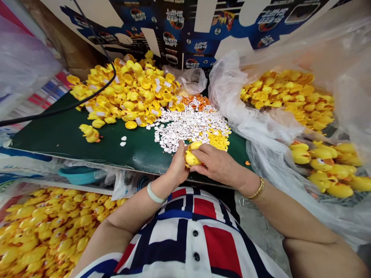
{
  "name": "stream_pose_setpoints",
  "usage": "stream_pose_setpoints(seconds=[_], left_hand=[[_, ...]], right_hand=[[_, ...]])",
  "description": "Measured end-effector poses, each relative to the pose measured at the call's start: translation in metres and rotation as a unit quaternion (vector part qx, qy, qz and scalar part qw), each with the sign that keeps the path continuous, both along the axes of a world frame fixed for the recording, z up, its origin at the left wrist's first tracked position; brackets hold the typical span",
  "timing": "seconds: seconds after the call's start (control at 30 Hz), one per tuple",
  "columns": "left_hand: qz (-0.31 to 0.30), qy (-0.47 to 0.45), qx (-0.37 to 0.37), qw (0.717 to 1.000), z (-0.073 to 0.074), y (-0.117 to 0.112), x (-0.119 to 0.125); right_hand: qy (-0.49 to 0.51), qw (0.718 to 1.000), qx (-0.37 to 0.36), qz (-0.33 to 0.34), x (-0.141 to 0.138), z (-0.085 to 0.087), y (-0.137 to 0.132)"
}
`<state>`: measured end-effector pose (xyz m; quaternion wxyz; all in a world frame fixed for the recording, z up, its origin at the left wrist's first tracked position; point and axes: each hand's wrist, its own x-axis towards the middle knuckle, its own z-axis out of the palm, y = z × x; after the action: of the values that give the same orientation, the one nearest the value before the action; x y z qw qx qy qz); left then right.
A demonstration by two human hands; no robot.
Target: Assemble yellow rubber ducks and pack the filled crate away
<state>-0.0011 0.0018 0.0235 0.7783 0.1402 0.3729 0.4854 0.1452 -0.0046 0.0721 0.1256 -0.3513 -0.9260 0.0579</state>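
Between my two hands, at the front edge of the green table (121, 152), is a yellow toy duck (191, 156). My left hand (177, 166) grips it from the left, thumb pointing up. From the right, the fingers of my right hand (218, 164) close over it and partly hide it. Just beyond my hands lies a spread of small white pieces (185, 125), with small yellow pieces (218, 139) and orange pieces (195, 102) at its edges. Farther left rises a heap of yellow duck parts (130, 85), some with white labels.
One duck (90, 133) and two white pieces (123, 141) lie apart at left. A black cable (95, 92) crosses above the heap. Clear plastic bags (232, 96) with yellow parts fill the right. Below left are a container of ducks (58, 227) and a blue basin (79, 175). Printed cardboard (185, 31) stands behind.
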Motion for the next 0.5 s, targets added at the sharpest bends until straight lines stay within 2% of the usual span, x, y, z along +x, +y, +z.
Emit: stream_pose_setpoints(seconds=[0.1, 0.17, 0.3, 0.5], left_hand=[[0.016, 0.0, 0.008, 1.0, 0.001, -0.001, 0.0], [-0.009, -0.022, 0.006, 1.0, 0.002, 0.0, -0.002], [-0.072, -0.061, -0.026, 0.995, 0.001, -0.001, -0.005], [-0.097, -0.005, -0.038, 0.995, -0.003, -0.004, -0.002]], right_hand=[[-0.011, 1.0, -0.024, 0.01, 0.0, 0.003, 0.003], [-0.028, 0.999, -0.025, 0.012, 0.0, 0.003, 0.002], [-0.085, 0.996, 0.04, -0.003, -0.004, -0.005, -0.007], [-0.113, 0.989, 0.092, -0.031, -0.011, -0.008, -0.024]])
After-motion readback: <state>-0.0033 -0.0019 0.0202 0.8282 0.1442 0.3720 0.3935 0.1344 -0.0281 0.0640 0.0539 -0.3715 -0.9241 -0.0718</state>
